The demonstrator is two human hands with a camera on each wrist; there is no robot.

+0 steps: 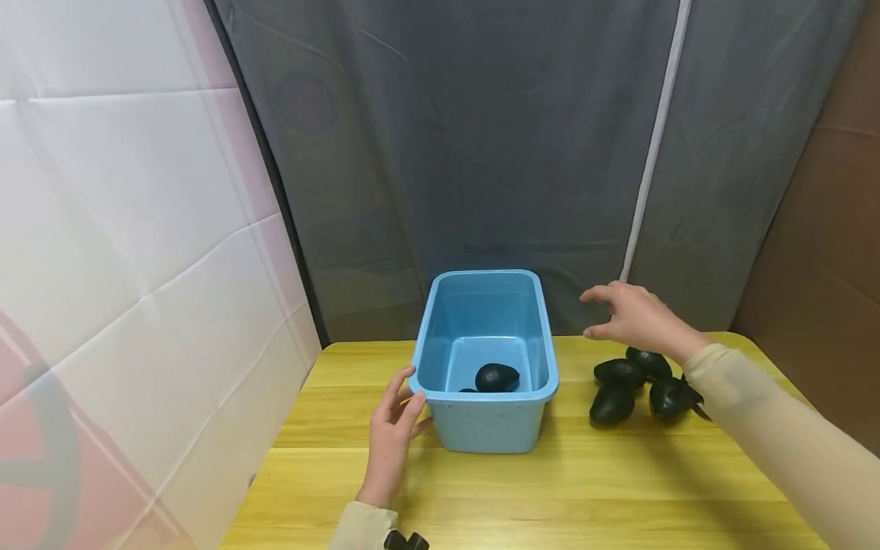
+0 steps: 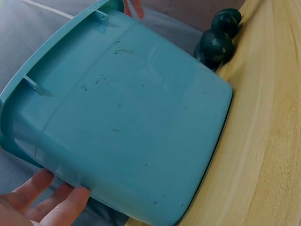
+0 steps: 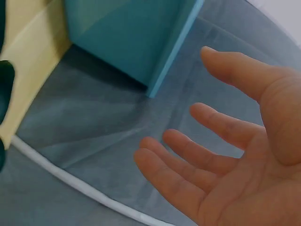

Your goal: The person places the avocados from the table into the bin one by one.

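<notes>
From the head camera, the left hand (image 1: pixel 392 435) rested with straight fingers on the near left corner of the blue tub (image 1: pixel 485 359), probably to steady it, while the right hand (image 1: pixel 635 317) hovered released and empty above the dark avocados (image 1: pixel 632 386) on the tabletop (image 1: pixel 550 489); one avocado (image 1: pixel 497 377) lay inside the tub. The left wrist view showed fingers (image 2: pixel 66 205) touching the tub's wall. In the right wrist view the palm (image 3: pixel 244 169) was spread, holding nothing.

Second dark item in the blue bin (image 1: pixel 525 305) mostly hidden behind its front wall, right forearm cut off by frame edge, black object (image 1: pixel 406 541) cropped at bottom.
</notes>
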